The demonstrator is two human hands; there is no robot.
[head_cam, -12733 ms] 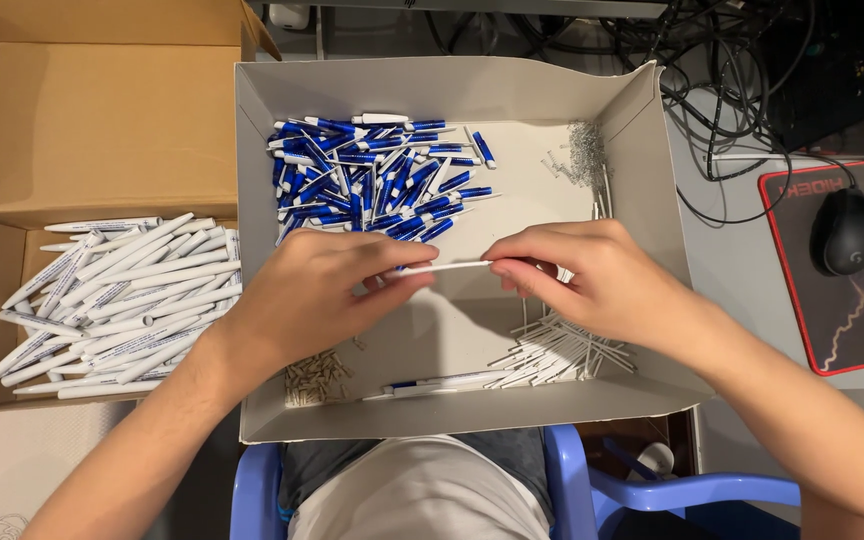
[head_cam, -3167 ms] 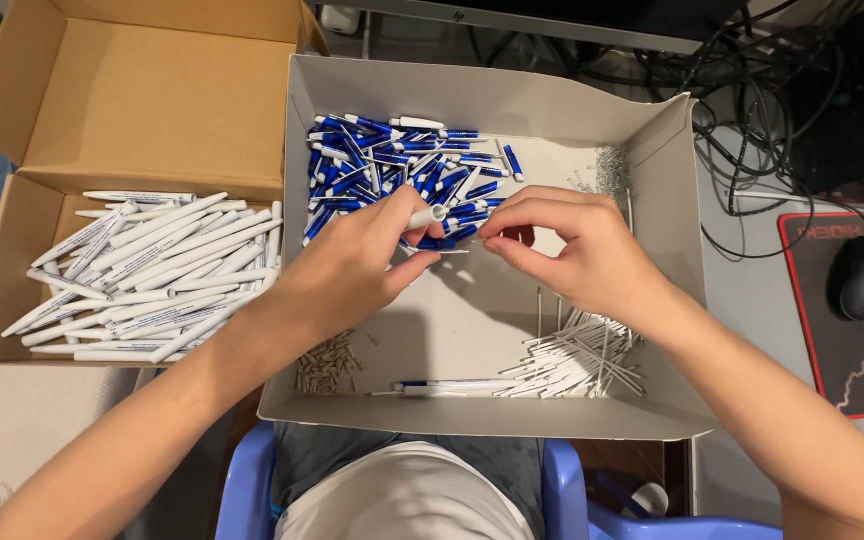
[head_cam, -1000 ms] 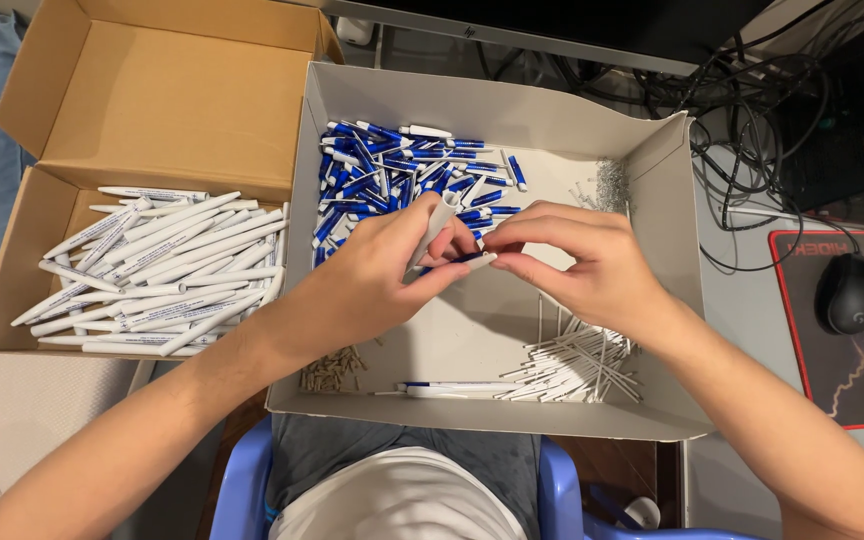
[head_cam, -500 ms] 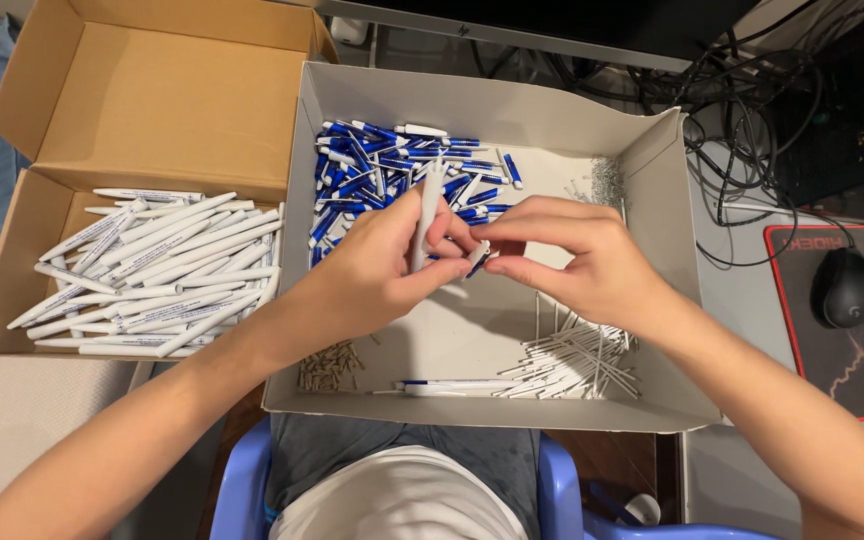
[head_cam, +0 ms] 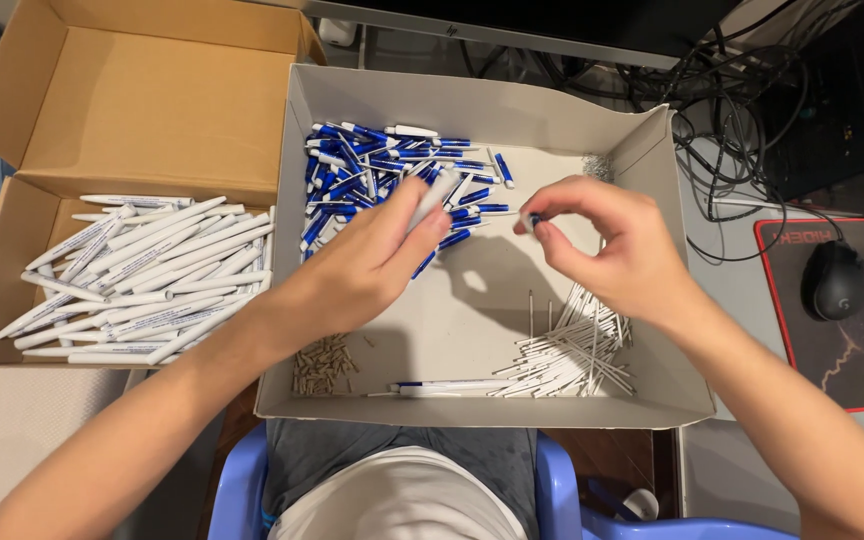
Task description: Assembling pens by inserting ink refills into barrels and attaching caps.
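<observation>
Much of the white pen barrel (head_cam: 422, 205) is covered by the fingers of the left hand (head_cam: 372, 262), so only its blurred upper end is seen, and its tip is hidden. The small blue part (head_cam: 531, 218) pinched in the right hand (head_cam: 620, 248) is mostly concealed between thumb and forefinger; its shape cannot be made out. Both forearms are cut off at the lower edge. The left hand is held palm down over the middle of the grey cardboard box (head_cam: 472, 105), closed around the barrel, which is tilted up toward the pile of blue parts (head_cam: 377, 175). The right hand is raised just beside it, well clear of the barrel, its other 3 fingers curled loosely above the heap of white refills (head_cam: 577, 350). Finished white pens (head_cam: 142, 275) are seen in the brown box (head_cam: 142, 110) at the left.
</observation>
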